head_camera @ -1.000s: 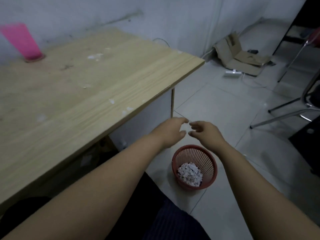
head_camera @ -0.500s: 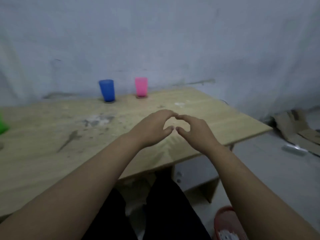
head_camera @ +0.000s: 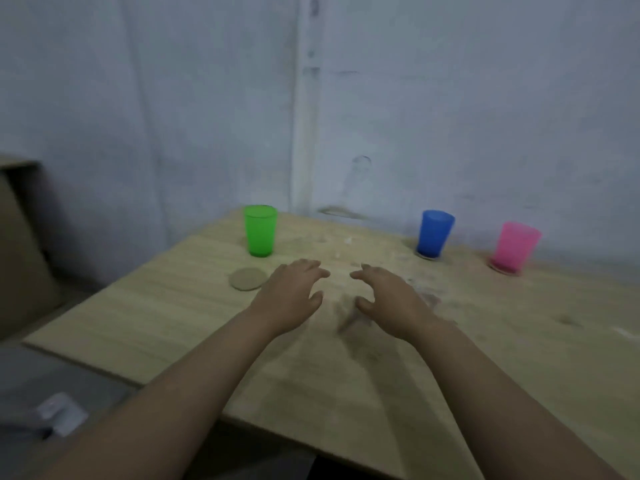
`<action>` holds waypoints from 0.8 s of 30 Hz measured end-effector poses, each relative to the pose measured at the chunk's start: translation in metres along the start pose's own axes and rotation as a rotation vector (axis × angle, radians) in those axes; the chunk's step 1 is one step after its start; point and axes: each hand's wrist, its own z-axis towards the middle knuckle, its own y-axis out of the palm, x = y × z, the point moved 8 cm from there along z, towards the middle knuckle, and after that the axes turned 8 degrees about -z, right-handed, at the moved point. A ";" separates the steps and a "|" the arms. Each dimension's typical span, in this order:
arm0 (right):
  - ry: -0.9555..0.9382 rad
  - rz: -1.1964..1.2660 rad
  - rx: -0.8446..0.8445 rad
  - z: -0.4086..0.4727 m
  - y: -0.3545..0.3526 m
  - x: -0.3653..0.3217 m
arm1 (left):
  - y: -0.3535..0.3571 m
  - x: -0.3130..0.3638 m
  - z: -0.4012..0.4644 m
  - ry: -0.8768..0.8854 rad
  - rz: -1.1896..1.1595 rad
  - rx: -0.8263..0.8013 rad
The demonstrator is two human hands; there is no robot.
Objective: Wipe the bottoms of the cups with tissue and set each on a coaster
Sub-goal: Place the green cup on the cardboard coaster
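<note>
A green cup [head_camera: 260, 231] stands upright on the bare wooden table [head_camera: 166, 317] near its far left corner. A round tan coaster [head_camera: 248, 278] lies free just in front of it. Further right, a blue cup [head_camera: 434, 233] and a pink cup [head_camera: 515, 247] each stand on a coaster by the wall. My left hand [head_camera: 290, 295] hovers over the table right of the free coaster, fingers apart and holding nothing. My right hand [head_camera: 391, 298] is beside it, also spread and holding nothing. No tissue shows in either hand.
The tabletop carries white smudges and dark stains around my hands. A cardboard box [head_camera: 17, 244] stands left of the table. A small white object [head_camera: 62, 413] lies on the grey floor at lower left. The wall runs right behind the cups.
My view swung left from the red waste basket on the floor to the table. My hands came up over the tabletop and their fingertips, which were touching, have spread apart.
</note>
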 end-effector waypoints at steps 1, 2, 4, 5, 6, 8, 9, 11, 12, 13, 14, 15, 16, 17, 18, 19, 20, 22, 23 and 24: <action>-0.018 -0.016 -0.020 0.013 0.007 -0.006 | -0.002 -0.015 -0.001 -0.041 0.009 0.018; -0.033 -0.032 -0.037 0.026 0.013 -0.012 | -0.005 -0.029 -0.002 -0.079 0.021 0.035; -0.072 -0.062 -0.062 0.054 0.026 -0.027 | -0.012 -0.060 -0.002 -0.156 0.047 0.076; -0.082 -0.071 -0.065 0.065 0.031 -0.032 | -0.014 -0.072 -0.003 -0.185 0.054 0.095; -0.093 -0.072 -0.065 0.078 0.037 -0.037 | -0.016 -0.085 -0.002 -0.217 0.055 0.115; -0.107 -0.067 -0.064 0.098 0.050 -0.044 | -0.018 -0.105 -0.002 -0.259 0.041 0.169; -0.120 -0.071 -0.057 0.106 0.057 -0.049 | -0.018 -0.113 -0.003 -0.272 0.036 0.197; -0.151 -0.083 -0.051 0.118 0.069 -0.057 | -0.015 -0.125 -0.004 -0.295 0.055 0.229; -0.165 -0.071 -0.049 0.131 0.077 -0.064 | -0.011 -0.138 -0.001 -0.317 0.075 0.226; -0.172 -0.060 -0.042 0.137 0.082 -0.068 | -0.007 -0.144 -0.001 -0.332 0.094 0.216; -0.174 -0.045 -0.028 0.141 0.083 -0.071 | -0.004 -0.147 0.000 -0.347 0.118 0.205; -0.167 0.003 -0.012 0.151 0.088 -0.075 | 0.001 -0.157 0.002 -0.368 0.128 0.194; -0.142 0.080 0.007 0.158 0.091 -0.076 | 0.004 -0.162 0.003 -0.387 0.128 0.191; -0.104 0.195 0.024 0.165 0.092 -0.076 | 0.006 -0.165 0.005 -0.400 0.122 0.194; -0.055 0.329 0.026 0.173 0.097 -0.077 | 0.009 -0.171 0.005 -0.421 0.113 0.196; -0.008 0.448 0.029 0.179 0.100 -0.076 | 0.010 -0.174 0.005 -0.437 0.103 0.205; 0.032 0.541 0.024 0.187 0.106 -0.078 | 0.012 -0.179 0.004 -0.453 0.088 0.217; 0.103 0.677 0.026 0.203 0.116 -0.082 | 0.012 -0.183 0.002 -0.465 0.053 0.249; 0.128 0.734 0.037 0.211 0.119 -0.083 | 0.012 -0.184 0.002 -0.467 0.038 0.258; 0.145 0.786 0.046 0.218 0.122 -0.085 | 0.013 -0.185 0.002 -0.473 0.021 0.266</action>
